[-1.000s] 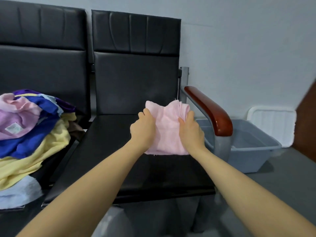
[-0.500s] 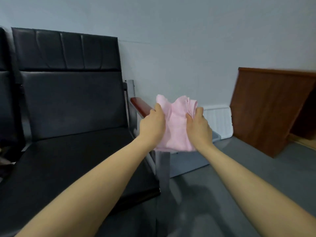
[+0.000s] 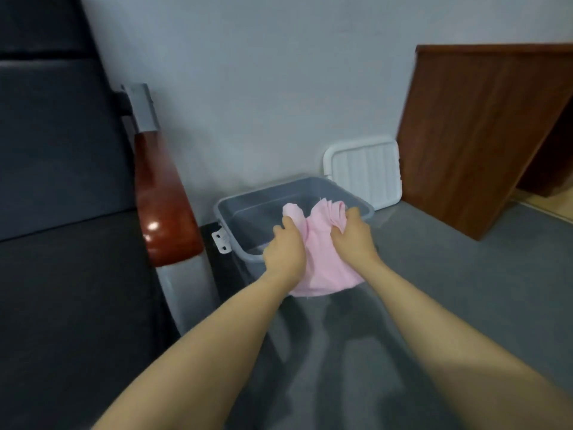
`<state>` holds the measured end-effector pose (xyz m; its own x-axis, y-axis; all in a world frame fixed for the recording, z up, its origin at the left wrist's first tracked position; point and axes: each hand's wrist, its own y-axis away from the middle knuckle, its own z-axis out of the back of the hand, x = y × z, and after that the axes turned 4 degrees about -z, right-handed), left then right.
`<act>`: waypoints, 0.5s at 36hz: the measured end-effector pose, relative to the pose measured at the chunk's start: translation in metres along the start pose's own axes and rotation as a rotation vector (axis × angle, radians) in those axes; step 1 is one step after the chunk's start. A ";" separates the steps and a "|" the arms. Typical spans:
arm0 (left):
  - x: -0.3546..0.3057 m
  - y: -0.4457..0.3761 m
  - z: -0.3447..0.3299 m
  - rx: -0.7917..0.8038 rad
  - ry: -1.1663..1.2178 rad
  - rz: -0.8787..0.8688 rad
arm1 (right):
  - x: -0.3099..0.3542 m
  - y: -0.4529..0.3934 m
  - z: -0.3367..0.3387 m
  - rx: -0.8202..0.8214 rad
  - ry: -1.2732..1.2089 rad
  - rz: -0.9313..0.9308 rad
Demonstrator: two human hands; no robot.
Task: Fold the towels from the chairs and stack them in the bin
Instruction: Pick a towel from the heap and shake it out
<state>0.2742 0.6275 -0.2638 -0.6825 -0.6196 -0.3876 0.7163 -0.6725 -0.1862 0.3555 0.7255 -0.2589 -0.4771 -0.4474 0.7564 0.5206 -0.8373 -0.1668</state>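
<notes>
A folded pink towel (image 3: 322,262) hangs between my two hands over the near rim of a grey plastic bin (image 3: 248,206) on the floor. My left hand (image 3: 285,246) grips the towel's left edge, and my right hand (image 3: 353,240) grips its right edge. The towel's upper corners stick up above my fingers. The bin's inside is mostly hidden by the towel and my hands. The black chair (image 3: 62,212) stands at the left.
The chair's red-brown armrest (image 3: 164,200) on a grey metal post runs just left of the bin. A white lid (image 3: 362,175) leans on the wall behind the bin. A brown wooden panel (image 3: 483,131) leans at the right. Grey floor lies below.
Both hands have carried the pink towel from over the chair seat rightward and down to the bin. The view has swung right, and the towel pile on the left chair is out of sight.
</notes>
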 end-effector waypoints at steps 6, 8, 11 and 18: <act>0.016 -0.041 -0.066 0.046 0.030 0.064 | -0.053 -0.048 -0.041 0.060 -0.087 -0.057; 0.022 -0.054 -0.078 0.062 0.050 0.067 | -0.064 -0.060 -0.054 0.082 -0.124 -0.061; 0.031 -0.071 -0.098 0.075 0.122 0.072 | -0.081 -0.077 -0.075 0.121 -0.172 -0.060; 0.056 -0.098 -0.143 0.086 0.280 0.106 | -0.112 -0.106 -0.117 0.228 -0.130 -0.003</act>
<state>0.1867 0.7168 -0.3961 -0.5293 -0.5606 -0.6368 0.7586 -0.6489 -0.0592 0.2713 0.8274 -0.3996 -0.3912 -0.3884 0.8343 0.6725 -0.7395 -0.0289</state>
